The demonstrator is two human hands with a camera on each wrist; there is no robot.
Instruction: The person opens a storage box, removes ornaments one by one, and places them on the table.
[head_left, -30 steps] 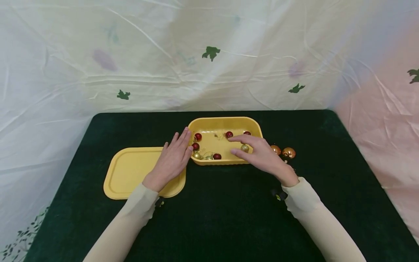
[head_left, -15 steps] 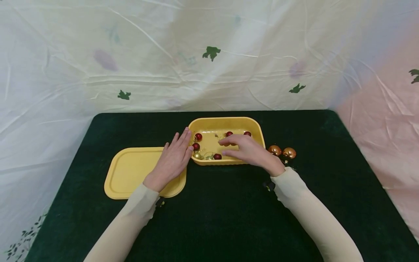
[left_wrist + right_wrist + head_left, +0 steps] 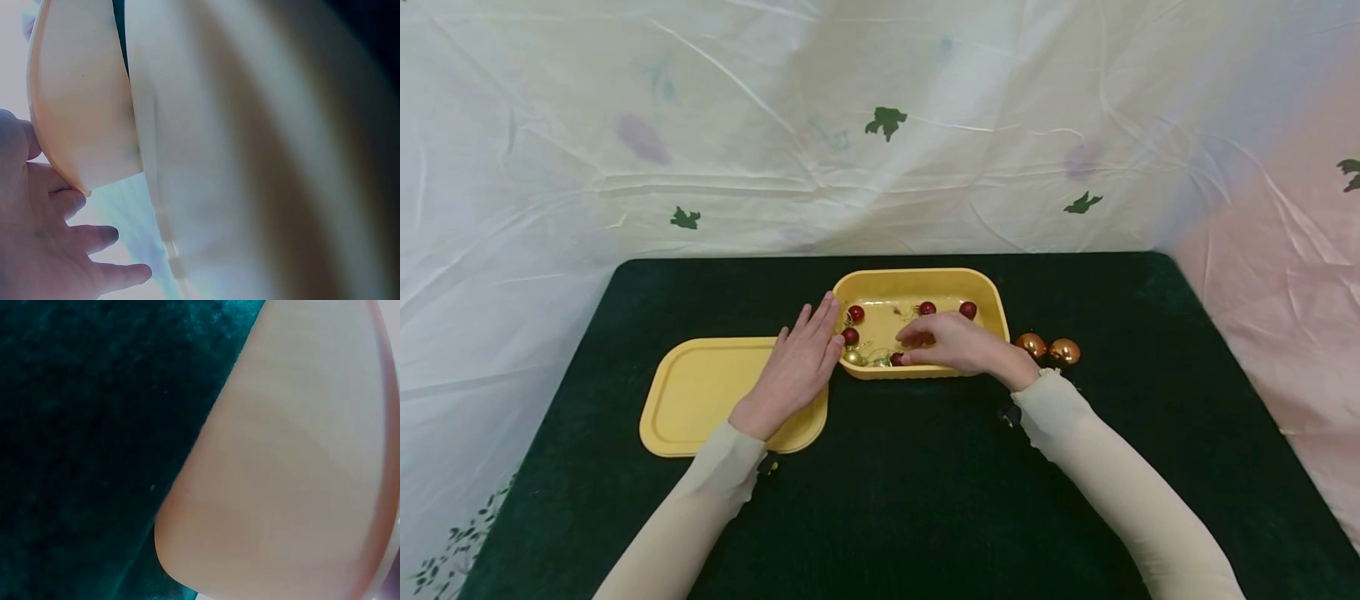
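Observation:
A yellow box (image 3: 917, 287) holds several small dark red and gold baubles; one red bauble (image 3: 968, 310) lies at its right end. My left hand (image 3: 793, 367) has its fingers straight against the box's left end. The left wrist view shows these fingers spread, with the fingertips at the rim. My right hand (image 3: 955, 342) reaches into the box with bent fingers and the thumb apart from them. Its thumb tip is beside a red bauble (image 3: 897, 359) at the near wall. The palm is hidden. The right wrist view shows only the box's outer wall (image 3: 281, 475) and the cloth.
A flat yellow lid (image 3: 700, 392) lies left of the box, partly under my left forearm. Two copper baubles (image 3: 1032, 344) sit on the dark green tablecloth (image 3: 880, 483) just right of the box. A pale curtain (image 3: 820, 167) hangs behind the table.
My right hand has moved left and down inside the box, toward the red bauble at the near wall. The left hand stays at the box's left end.

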